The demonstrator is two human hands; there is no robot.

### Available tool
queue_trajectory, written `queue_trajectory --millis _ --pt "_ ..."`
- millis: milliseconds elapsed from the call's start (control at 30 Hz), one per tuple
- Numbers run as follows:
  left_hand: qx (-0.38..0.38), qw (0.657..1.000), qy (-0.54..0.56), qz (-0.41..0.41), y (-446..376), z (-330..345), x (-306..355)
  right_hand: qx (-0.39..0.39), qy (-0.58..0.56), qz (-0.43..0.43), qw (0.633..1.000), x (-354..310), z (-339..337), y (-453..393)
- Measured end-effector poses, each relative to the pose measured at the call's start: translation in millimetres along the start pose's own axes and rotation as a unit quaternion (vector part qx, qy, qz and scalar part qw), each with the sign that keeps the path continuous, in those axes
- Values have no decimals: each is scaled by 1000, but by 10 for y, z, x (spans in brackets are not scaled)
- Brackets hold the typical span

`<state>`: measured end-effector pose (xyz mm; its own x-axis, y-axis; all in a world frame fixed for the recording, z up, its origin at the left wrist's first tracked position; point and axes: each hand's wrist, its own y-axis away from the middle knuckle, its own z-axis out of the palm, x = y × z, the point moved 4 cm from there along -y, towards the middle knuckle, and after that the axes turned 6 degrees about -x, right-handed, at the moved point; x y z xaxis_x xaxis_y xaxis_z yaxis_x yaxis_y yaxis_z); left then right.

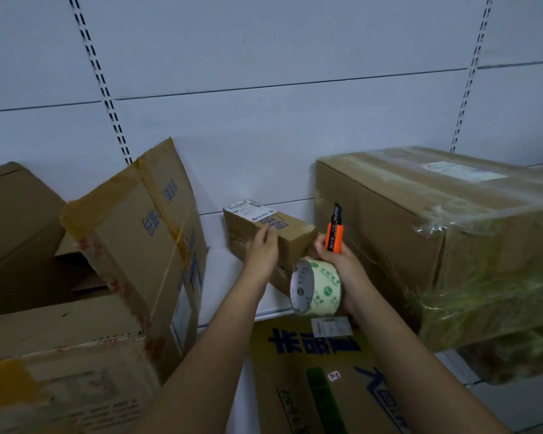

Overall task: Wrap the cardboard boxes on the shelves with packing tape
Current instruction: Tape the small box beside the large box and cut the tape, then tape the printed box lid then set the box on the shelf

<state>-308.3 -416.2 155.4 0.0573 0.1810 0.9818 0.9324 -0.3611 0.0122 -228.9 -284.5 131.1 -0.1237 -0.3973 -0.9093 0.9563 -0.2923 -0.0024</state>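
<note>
Small brown cardboard box with a white shipping label [265,228]: stood on the white shelf [223,277] against the pale grey back panel [264,57], between larger cartons; left hand [263,249] lay flat on its near top edge, fingers extended and apart, not clamped. Right hand [336,264]: closed around an orange and black utility knife [334,230], blade end upward, and around a roll of clear packing tape with green print [314,286], which hung just below the fist, near the small box's right corner. Large brown carton already wrapped in clear film [445,233]: at right, overhanging the shelf edge. Tilted open brown carton with blue lettering [145,233]: at left, leaning. Flat brown carton with blue characters [314,377]: below the shelf, under both forearms.
</note>
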Motion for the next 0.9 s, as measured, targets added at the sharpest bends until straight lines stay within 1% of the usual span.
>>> queue_trajectory --millis 67,133,233,300,333,433,500,567,600,700,733,800,900 --pt "-42 999 27 -15 20 59 -84 -11 31 -6 999 8 -6 8" --pt "-56 998 32 -6 37 89 -112 -20 81 -26 996 -5 -23 94" --pt "-84 996 21 -3 -11 185 -90 -6 119 -52 992 0 -90 192" --pt "-103 994 21 0 -56 279 -61 9 159 -89 983 -31 -100 217" --pt "-114 993 27 1 -71 330 -33 19 190 -108 976 -54 -96 216" --pt "-142 990 23 4 -136 473 10 75 316 -149 934 -155 -102 264" --pt "-156 987 39 1 -138 538 17 105 350 -192 911 -233 -97 335" --pt "-160 986 37 9 -86 543 -10 105 327 -229 911 -254 -101 407" --pt "-142 990 15 17 -52 505 -42 98 313 -242 913 -274 -79 453" --pt "-41 998 -34 30 145 234 -188 81 281 -262 920 -354 20 554" --pt "-24 998 -29 54 306 129 -208 69 274 -271 920 -400 91 604" --pt "-16 991 -28 130 753 -102 -170 45 255 -289 921 -493 265 736" --pt "-43 971 -50 230 1540 -496 -43 2 245 -297 923 -586 607 981"
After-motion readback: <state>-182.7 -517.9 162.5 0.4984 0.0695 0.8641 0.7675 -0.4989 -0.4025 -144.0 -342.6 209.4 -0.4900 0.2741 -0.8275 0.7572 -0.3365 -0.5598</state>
